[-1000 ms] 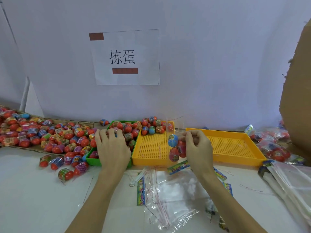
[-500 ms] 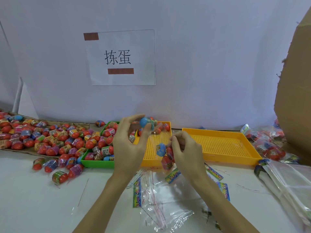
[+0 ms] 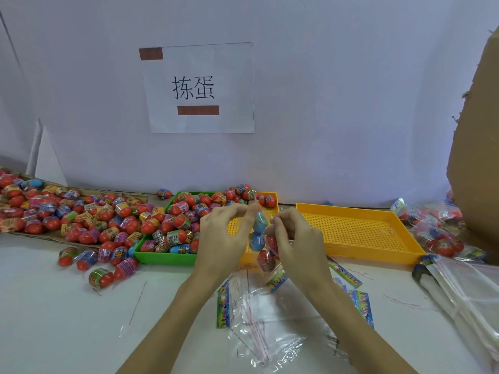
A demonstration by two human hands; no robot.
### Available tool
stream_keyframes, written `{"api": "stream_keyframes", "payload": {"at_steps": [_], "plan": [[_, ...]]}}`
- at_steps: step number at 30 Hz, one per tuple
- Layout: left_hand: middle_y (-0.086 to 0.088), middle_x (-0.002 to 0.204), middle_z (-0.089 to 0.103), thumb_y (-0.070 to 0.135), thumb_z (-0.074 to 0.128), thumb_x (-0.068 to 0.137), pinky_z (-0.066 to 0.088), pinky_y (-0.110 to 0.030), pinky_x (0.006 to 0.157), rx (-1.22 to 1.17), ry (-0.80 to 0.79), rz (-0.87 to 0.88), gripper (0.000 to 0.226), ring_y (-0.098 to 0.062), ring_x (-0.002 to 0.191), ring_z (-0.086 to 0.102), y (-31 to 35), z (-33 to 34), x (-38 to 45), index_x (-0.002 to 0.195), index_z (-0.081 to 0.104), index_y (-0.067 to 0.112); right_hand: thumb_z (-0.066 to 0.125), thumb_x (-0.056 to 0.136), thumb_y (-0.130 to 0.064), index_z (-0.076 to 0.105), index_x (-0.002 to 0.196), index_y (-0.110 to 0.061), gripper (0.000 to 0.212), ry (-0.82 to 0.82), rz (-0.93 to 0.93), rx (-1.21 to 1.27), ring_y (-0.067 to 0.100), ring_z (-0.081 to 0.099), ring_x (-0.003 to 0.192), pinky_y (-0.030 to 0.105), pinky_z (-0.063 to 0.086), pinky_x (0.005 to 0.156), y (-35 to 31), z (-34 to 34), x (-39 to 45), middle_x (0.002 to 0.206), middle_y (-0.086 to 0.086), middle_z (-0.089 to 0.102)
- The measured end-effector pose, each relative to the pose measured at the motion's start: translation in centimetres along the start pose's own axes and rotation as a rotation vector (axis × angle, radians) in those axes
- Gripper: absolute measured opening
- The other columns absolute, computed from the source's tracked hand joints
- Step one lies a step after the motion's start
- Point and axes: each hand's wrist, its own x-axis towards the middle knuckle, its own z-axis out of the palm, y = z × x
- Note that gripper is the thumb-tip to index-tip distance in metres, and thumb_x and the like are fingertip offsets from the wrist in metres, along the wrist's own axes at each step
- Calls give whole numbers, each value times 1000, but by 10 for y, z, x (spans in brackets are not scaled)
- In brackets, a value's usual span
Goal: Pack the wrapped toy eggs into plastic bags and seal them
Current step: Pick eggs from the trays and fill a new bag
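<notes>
Filling step in hand: left hand (image 3: 224,238) pinches a blue egg (image 3: 259,221) into the bag (image 3: 266,255) pinched by right hand (image 3: 294,238) above the worktop (image 3: 67,319); sealing judged next.

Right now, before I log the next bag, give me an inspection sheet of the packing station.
Surface: white table, scattered with thin red strips.
Job's things: clear bag held up between both hands, blue egg and red eggs inside; green tray full of wrapped eggs; loose egg pile at left; flat empty bags near the front edge.
Clutter: two yellow trays, the right one empty; filled bags at right.
Grippers: left hand and right hand pinch the bag's top.
Cables: nothing seen.
Surroundings: white wall, paper sign, cardboard at right.
</notes>
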Motion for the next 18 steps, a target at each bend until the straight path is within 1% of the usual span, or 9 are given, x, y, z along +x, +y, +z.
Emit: {"api": "stream_keyframes", "payload": {"at_steps": [1, 3, 4, 6, 9, 12, 14, 16, 18], "plan": [[29, 101, 69, 74, 52, 90, 41, -51, 111, 21, -29, 1, 44, -2, 113, 59, 0, 0, 0, 100, 74, 38, 57, 105, -17, 64, 100, -20, 10, 5, 14, 1, 4, 70, 75, 28, 59, 67, 1, 0, 0, 81, -13, 72], [27, 111, 70, 72, 68, 86, 41, -44, 113, 53, -90, 8, 40, -3, 121, 58, -2, 1, 0, 109, 73, 40, 58, 105, -17, 66, 101, -20, 9, 19, 42, 13, 4, 70, 76, 26, 58, 68, 3, -1, 1, 83, -10, 72], [26, 114, 70, 62, 77, 86, 45, -41, 111, 39, -112, 16, 37, -1, 120, 60, -3, 1, 0, 113, 73, 38, 59, 104, -16, 66, 101, -20, 9, 30, 48, 19, 4, 70, 77, 24, 57, 67, 3, -2, 1, 84, -9, 72], [23, 113, 74, 38, 84, 88, 54, -36, 105, -40, -126, 21, 30, 4, 115, 65, -6, 2, 0, 115, 74, 32, 60, 104, -15, 67, 100, -19, 10, 41, 58, 35, 3, 69, 78, 17, 55, 67, 3, -2, 2, 84, -9, 72], [18, 110, 77, 22, 84, 89, 58, -36, 100, -182, -102, -12, 22, 0, 109, 70, -5, 2, 0, 109, 76, 27, 58, 104, -16, 69, 105, -18, 10, 12, 112, 99, 3, 70, 82, 16, 54, 69, 2, -1, 3, 87, -7, 74], [13, 105, 78, 19, 85, 88, 58, -33, 98, -240, -82, -1, 17, -5, 106, 73, -4, 3, -1, 102, 77, 24, 54, 107, -30, 66, 117, -23, 17, -95, 201, 280, 9, 73, 85, 27, 60, 73, 0, -2, 4, 89, -5, 76], [14, 102, 79, 20, 83, 90, 56, -25, 95, -226, -98, 38, 13, -5, 106, 73, -3, 3, -1, 101, 77, 23, 56, 105, -38, 67, 122, -26, 23, -163, 218, 366, 7, 74, 91, 26, 61, 77, -1, -3, 5, 94, -8, 77], [15, 104, 78, 19, 78, 95, 52, -14, 92, -174, -144, 89, 11, -1, 108, 71, -3, 2, -2, 106, 77, 22, 60, 102, -41, 69, 119, -29, 23, -182, 248, 415, 5, 73, 93, 24, 61, 78, -1, -3, 5, 97, -9, 78], [14, 111, 77, 19, 72, 100, 48, -10, 94, -106, -208, 145, 17, 0, 113, 68, -3, 1, -2, 117, 76, 20, 64, 99, -42, 71, 115, -32, 20, -169, 319, 496, 7, 74, 95, 26, 61, 78, 1, -2, 6, 99, -9, 78]]}}
